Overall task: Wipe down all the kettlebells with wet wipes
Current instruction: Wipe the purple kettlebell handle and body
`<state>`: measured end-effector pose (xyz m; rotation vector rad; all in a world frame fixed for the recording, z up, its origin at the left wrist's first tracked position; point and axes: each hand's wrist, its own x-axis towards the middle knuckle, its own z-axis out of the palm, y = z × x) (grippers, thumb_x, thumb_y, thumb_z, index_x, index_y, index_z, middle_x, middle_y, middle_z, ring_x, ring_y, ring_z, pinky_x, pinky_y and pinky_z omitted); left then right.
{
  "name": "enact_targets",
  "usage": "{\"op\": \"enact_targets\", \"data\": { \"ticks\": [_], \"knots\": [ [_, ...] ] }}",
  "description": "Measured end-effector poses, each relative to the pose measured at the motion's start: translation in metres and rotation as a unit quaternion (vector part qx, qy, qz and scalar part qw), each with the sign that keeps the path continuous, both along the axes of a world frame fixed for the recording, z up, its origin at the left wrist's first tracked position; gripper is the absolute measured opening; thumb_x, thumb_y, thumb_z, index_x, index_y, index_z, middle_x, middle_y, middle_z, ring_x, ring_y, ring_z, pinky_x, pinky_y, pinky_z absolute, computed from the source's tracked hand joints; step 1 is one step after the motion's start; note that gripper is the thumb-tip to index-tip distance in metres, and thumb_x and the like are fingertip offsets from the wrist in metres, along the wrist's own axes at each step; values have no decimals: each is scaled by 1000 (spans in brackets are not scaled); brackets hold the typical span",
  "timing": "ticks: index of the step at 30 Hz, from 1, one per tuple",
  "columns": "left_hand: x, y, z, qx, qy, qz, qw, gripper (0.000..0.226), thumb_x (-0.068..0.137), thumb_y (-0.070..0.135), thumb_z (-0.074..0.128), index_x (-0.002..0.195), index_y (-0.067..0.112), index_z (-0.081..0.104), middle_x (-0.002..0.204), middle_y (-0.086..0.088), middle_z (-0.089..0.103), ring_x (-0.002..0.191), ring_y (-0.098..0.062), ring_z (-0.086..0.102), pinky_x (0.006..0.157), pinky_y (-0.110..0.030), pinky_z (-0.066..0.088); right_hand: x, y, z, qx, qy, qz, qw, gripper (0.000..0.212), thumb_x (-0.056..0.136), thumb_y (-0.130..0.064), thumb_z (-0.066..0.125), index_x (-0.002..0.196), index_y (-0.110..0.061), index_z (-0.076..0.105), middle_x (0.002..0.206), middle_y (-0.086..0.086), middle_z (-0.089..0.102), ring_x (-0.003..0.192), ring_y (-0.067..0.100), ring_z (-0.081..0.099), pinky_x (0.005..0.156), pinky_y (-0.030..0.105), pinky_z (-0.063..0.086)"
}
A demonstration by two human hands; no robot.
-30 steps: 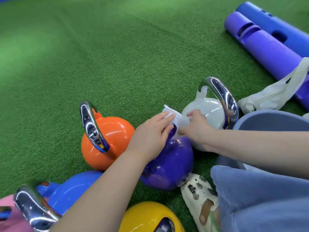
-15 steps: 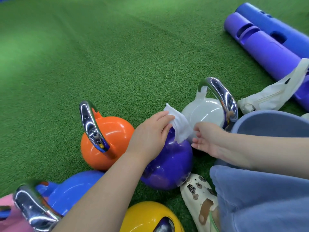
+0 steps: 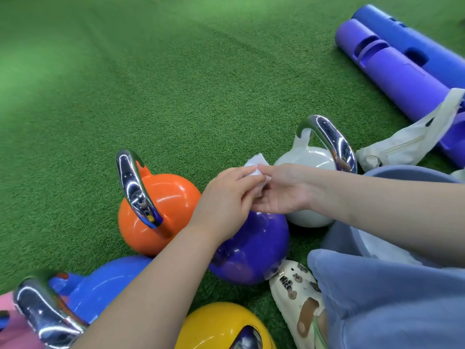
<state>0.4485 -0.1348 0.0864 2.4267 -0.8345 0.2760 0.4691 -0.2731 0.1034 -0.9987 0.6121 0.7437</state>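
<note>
Several glossy kettlebells with chrome handles stand on green turf: orange (image 3: 161,210), purple (image 3: 251,250), white (image 3: 305,157), blue (image 3: 100,283) and yellow (image 3: 216,326). Above the purple one, my left hand (image 3: 226,200) and my right hand (image 3: 284,190) meet around a white wet wipe (image 3: 256,163). Fingers of both hands pinch the wipe, and most of it is hidden between them. The purple kettlebell's handle is hidden under my hands.
A pink kettlebell edge (image 3: 15,328) shows at the bottom left. Purple (image 3: 392,71) and blue (image 3: 412,44) foam tubes lie at the right, with a cream pouch (image 3: 402,144) beside them. My knee in blue trousers (image 3: 392,298) and a cream clog (image 3: 297,295) sit at the bottom right.
My right hand let go of the wipe and drew back, then returned and took hold of it again beside my left hand. The wipe hung loose and is now bunched between both hands.
</note>
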Motion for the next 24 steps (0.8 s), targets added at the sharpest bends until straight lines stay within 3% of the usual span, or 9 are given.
{"op": "enact_targets", "data": {
  "ticks": [2, 6, 10, 12, 14, 16, 18, 21, 24],
  "knots": [
    [0, 1, 2, -21, 28, 1, 999, 37, 90, 30, 42, 117, 15, 62, 112, -3, 66, 100, -12, 48, 88, -17, 31, 6, 2, -2, -15, 14, 8, 1000, 44, 103, -29, 30, 77, -4, 55, 49, 10, 60, 40, 19, 59, 45, 31, 55],
    [-1, 3, 2, -37, 97, 4, 995, 55, 89, 46, 29, 133, 17, 47, 121, 1, 59, 112, -13, 48, 92, -16, 29, 17, 1, -11, -63, 48, 6, 997, 34, 97, -16, 36, 74, -6, 58, 62, 7, 61, 54, 17, 58, 51, 28, 53],
    [-4, 6, -1, -137, 115, 17, 984, 66, 87, 63, 21, 136, 21, 37, 122, 11, 51, 116, -7, 47, 97, -17, 31, 22, 0, -24, -68, 84, -17, 994, 35, 94, -21, 48, 67, -1, 59, 59, 15, 63, 47, 23, 62, 51, 40, 56],
    [-5, 7, -2, -223, 114, 49, 967, 57, 87, 59, 25, 131, 23, 35, 116, 13, 51, 111, -5, 50, 97, -19, 35, 24, 4, -26, -33, 98, -59, 993, 49, 95, -28, 49, 55, 0, 56, 53, 13, 58, 44, 20, 57, 51, 35, 56],
    [-3, 8, -4, -309, 115, 94, 939, 48, 86, 51, 26, 124, 23, 35, 111, 12, 50, 106, -10, 52, 97, -24, 39, 22, 11, -21, 0, 93, -107, 990, 58, 97, -19, 40, 42, -1, 49, 43, 9, 49, 35, 16, 48, 48, 27, 49],
    [-1, 9, -5, -371, 118, 135, 911, 48, 85, 52, 26, 120, 22, 36, 109, 6, 52, 102, -13, 53, 94, -30, 42, 16, 22, -10, 21, 51, -123, 991, 42, 93, -8, 34, 52, -12, 41, 40, 0, 36, 32, 11, 35, 45, 20, 35],
    [2, 10, -6, -416, 126, 165, 885, 46, 85, 52, 25, 117, 21, 37, 106, 3, 53, 96, -10, 54, 89, -28, 43, 3, 35, -2, 48, 0, -147, 988, 35, 96, -10, 32, 62, -19, 32, 40, -3, 30, 30, 9, 29, 42, 19, 25],
    [3, 11, -6, -478, 140, 212, 841, 36, 89, 43, 24, 112, 21, 41, 100, 3, 53, 91, -11, 53, 83, -27, 43, -23, 53, -4, -9, -54, -131, 990, 24, 99, -25, 37, 77, -19, 45, 68, 5, 51, 50, 13, 49, 50, 22, 41],
    [4, 13, -6, -507, 143, 229, 819, 29, 87, 41, 23, 103, 27, 43, 96, 5, 55, 88, -12, 53, 80, -26, 43, -40, 62, -12, -87, -84, -77, 990, 25, 97, -39, 42, 99, -16, 53, 104, 12, 64, 87, 26, 61, 81, 34, 50]
  ]
}}
